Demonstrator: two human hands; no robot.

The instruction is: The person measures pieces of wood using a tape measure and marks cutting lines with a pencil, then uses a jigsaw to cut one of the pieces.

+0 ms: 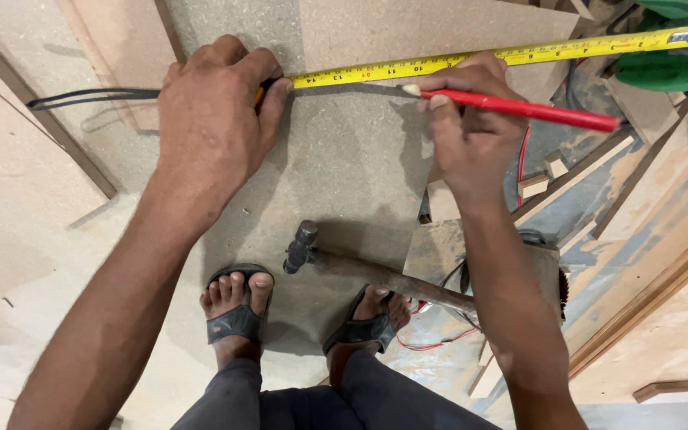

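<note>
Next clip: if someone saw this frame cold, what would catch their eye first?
Most likely the yellow tape measure stretched across the board at the top, pinned by the left hand, with the right hand holding a red pencil whose tip sits at the tape's edge. Next, the hammer lying on the board just ahead of the person's sandalled feet.
</note>
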